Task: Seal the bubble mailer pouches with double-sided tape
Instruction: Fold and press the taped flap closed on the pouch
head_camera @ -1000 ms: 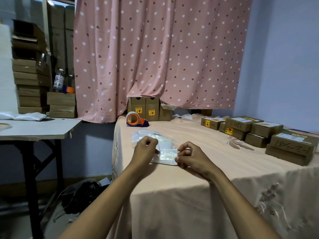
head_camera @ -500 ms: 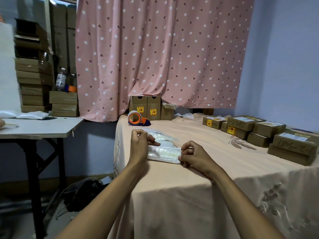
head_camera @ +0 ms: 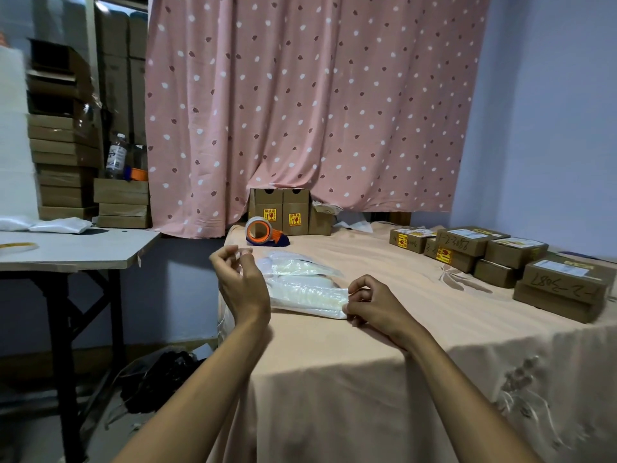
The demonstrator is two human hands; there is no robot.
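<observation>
head: tape dispenser behind pouches

Covered ends, a blurred edge

The left hand hides the left end of the top pouch; whether its fingertips pinch anything is too small to tell. The right hand covers the right corner it pinches. A white blur is cut off far left.

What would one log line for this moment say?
left hand: raised, pinching pale strip | right hand: pinching bubble mailer pouch end | tape dispenser: untouched behind
</observation>
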